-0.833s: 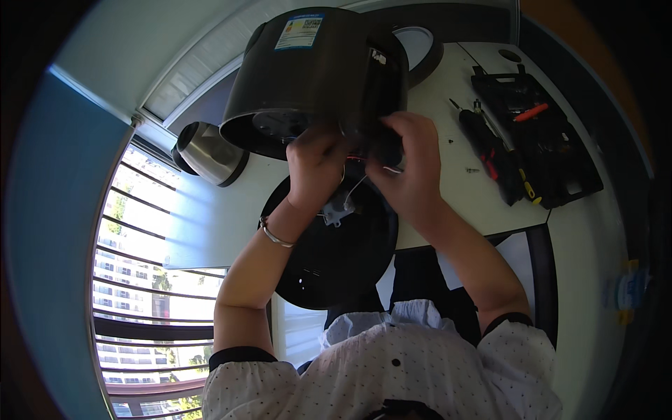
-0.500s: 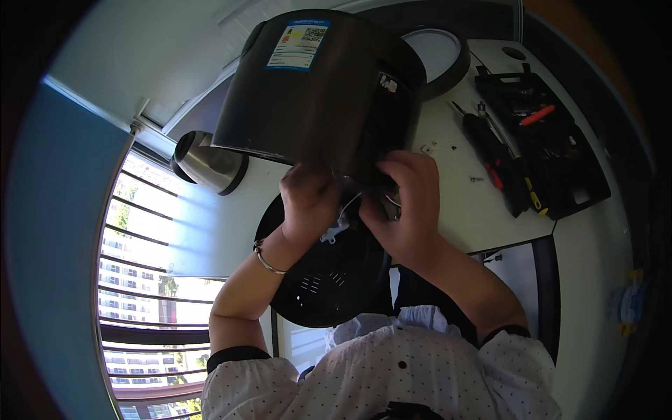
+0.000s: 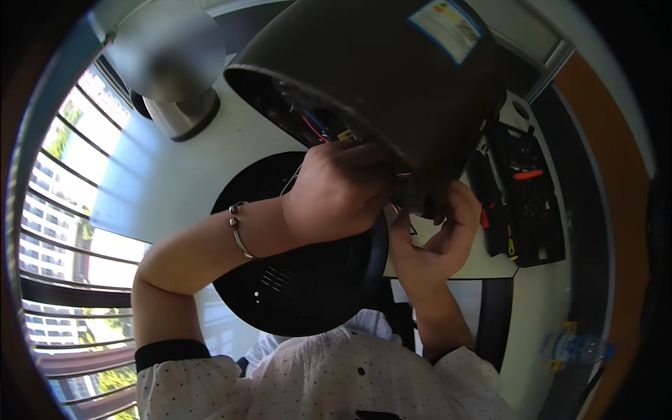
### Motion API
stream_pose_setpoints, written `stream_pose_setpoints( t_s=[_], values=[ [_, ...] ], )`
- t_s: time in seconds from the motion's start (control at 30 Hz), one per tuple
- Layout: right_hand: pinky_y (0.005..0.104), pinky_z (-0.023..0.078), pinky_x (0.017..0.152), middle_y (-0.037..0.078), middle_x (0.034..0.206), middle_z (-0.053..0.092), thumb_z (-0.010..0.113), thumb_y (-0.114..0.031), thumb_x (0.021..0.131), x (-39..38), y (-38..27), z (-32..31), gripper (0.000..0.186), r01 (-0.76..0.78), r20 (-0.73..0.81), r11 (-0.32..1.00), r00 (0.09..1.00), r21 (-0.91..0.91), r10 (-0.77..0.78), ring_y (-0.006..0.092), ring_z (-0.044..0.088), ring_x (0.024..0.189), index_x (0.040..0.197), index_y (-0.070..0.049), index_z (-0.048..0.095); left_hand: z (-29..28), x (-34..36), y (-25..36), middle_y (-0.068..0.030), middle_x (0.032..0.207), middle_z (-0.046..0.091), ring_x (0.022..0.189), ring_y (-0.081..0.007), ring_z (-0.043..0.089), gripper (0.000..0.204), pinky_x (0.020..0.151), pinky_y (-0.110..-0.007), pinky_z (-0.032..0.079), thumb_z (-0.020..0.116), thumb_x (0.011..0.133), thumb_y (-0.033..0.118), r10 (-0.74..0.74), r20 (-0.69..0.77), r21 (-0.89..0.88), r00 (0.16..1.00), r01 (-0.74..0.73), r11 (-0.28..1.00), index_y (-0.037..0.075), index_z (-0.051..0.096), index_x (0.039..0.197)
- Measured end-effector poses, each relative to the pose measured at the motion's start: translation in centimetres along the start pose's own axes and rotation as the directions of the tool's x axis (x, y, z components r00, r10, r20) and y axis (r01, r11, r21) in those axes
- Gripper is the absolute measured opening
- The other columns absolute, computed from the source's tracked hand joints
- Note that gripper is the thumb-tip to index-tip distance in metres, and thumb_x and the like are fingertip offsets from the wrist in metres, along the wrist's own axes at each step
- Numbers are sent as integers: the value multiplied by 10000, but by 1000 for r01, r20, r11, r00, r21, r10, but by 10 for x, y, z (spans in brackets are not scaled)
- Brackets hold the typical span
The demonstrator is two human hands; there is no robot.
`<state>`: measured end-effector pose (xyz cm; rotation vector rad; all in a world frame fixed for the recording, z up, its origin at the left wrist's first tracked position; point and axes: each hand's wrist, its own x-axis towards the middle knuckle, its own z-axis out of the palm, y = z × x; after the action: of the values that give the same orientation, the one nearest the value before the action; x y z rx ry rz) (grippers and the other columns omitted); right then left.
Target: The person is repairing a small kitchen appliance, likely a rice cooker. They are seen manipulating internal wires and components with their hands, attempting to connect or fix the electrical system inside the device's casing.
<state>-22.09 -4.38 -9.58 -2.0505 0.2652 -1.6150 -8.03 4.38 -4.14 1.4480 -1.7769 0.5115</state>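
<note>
Both hands grip the dark housing (image 3: 392, 77), tilted above the desk (image 3: 210, 161): left hand (image 3: 336, 196) reaches inside, right hand (image 3: 441, 231) pinches its lower rim. A slip could snag the wires (image 3: 315, 129) or drop it onto the black base (image 3: 301, 280).

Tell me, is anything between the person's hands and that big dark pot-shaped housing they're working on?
Nothing visible. The left hand reaches right into the open underside of the dark housing, and the right hand touches its lower edge.

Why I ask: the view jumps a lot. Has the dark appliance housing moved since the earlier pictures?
Yes. The dark appliance housing has come up toward the camera, now covering more of the white table and reaching the tool tray.
</note>
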Motion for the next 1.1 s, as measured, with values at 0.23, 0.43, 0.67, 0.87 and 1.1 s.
stream_pose_setpoints(
  t_s=[0.23,0.43,0.67,0.87,1.1],
  values=[
    [311,458,868,135,1174,485,674,136,610,-1,-2,5,652,-49,-14,993,999,103,50,229,534,1032,1196,16,415,7,-6,-9,-41,693,529,595,-234,577,65,502,-334,475,622,541,70,-35,-29,-61,999,33,998,63,591,598],
    [394,452,964,175,1229,502,699,120,675,4,-14,10,629,-176,-50,980,982,96,182,264,543,1098,1221,7,409,0,-6,-9,-42,709,546,629,-223,599,95,514,-330,500,663,554,134,-83,28,-131,996,86,988,80,649,631],
    [366,464,943,164,1197,534,701,53,688,11,-25,19,589,-204,-89,978,976,-55,198,239,579,1050,1201,4,417,0,-9,-18,-73,707,558,588,-224,615,104,475,-315,501,658,539,126,-79,-53,-224,995,65,972,52,646,611],
    [350,488,909,160,1161,565,707,34,687,12,-22,16,579,-188,-116,972,978,-138,173,228,602,1011,1191,-1,425,3,-3,-16,-100,689,561,557,-245,617,110,470,-327,498,656,541,124,-90,-10,-330,996,82,940,33,641,601],
    [351,486,905,141,1113,591,739,-59,661,16,-29,19,583,-250,-111,964,964,-85,241,214,611,990,1164,-11,448,-8,-1,-18,-134,698,576,581,-278,621,142,497,-354,496,647,564,136,-122,99,-381,988,151,912,7,650,622]
  ],
)
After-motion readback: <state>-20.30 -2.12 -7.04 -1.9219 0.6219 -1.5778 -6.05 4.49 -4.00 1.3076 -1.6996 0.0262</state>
